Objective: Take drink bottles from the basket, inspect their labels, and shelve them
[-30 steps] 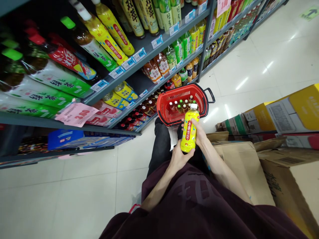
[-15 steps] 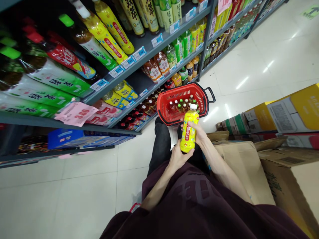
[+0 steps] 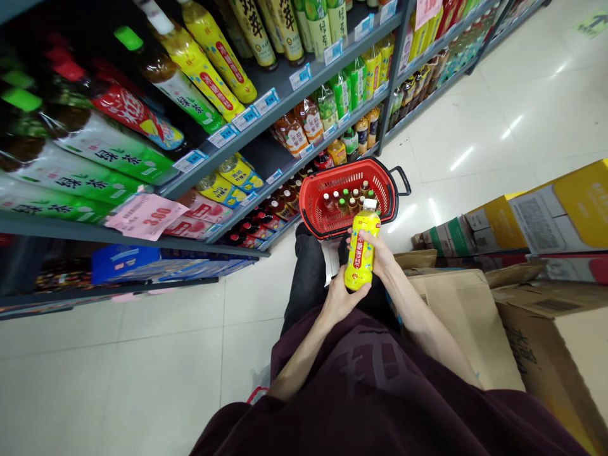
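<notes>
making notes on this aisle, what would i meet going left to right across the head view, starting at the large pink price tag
Large pink price tag, left trouser leg, held yellow bottle, first brown cardboard box, green floor sign.

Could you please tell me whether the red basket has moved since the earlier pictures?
No; the red basket keeps its place beside the grey shelf.

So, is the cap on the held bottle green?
No, the bottle in the left hand and right hand has a white cap.
</notes>
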`<state>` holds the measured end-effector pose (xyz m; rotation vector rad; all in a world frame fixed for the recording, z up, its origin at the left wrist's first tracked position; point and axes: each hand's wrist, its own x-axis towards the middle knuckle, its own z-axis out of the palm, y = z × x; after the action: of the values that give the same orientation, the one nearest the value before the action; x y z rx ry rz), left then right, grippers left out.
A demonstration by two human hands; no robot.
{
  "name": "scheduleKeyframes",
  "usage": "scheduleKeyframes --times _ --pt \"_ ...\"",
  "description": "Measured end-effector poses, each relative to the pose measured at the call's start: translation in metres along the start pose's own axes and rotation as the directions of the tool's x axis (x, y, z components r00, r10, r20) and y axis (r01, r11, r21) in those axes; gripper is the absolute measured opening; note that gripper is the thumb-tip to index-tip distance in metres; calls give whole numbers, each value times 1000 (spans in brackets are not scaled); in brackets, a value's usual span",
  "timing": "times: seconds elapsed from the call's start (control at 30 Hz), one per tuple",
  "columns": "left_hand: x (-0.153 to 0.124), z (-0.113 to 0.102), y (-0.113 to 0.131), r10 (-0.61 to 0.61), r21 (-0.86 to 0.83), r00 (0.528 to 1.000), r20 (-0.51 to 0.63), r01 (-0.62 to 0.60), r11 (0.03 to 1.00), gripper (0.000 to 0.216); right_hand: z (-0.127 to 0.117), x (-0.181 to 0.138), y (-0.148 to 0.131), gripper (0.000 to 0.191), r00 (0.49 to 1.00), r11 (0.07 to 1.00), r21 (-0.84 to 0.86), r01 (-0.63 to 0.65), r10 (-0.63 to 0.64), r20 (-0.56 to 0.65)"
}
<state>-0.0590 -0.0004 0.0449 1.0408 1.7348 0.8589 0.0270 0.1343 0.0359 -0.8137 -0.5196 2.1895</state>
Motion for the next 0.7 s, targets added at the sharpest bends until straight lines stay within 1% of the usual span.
scheduleKeyframes --times 0.13,0.2,0.23,0.3,0.37,0.43,0.5,0.57,0.63,0.7 --pt "1 -2 -6 -2 -30 1000 29 3 1000 45 2 -2 -2 40 999 1000 15 -18 18 -30" --pt "2 -3 -11 5 -106 999 54 1 994 50 1 -2 -2 40 999 999 26 -23 23 -31" --pt "2 -3 -14 6 -181 997 77 8 983 53 0 -2 -2 40 999 999 31 -26 26 -27" --pt "2 -2 -18 1 -391 990 142 55 919 54 -2 -2 -1 38 999 998 48 -31 32 -10" --pt "2 -1 -19 -16 -593 976 216 144 792 53 -5 -1 0 37 999 997 70 -31 30 14" --pt "2 2 -18 -35 -713 962 269 224 665 54 -6 -1 0 38 999 996 81 -31 27 44" --pt "3 4 -16 -46 -767 953 300 270 582 56 -7 -1 0 39 997 997 72 -31 25 77" --pt "4 6 -14 -51 -788 947 317 293 541 58 -7 -2 0 41 994 997 58 -42 35 103" --pt "5 6 -13 -59 -792 947 315 296 533 61 -6 -2 0 43 993 997 54 -52 46 109" --pt "6 7 -14 -67 -785 952 297 284 551 62 -5 -3 0 45 994 997 58 -51 45 99"
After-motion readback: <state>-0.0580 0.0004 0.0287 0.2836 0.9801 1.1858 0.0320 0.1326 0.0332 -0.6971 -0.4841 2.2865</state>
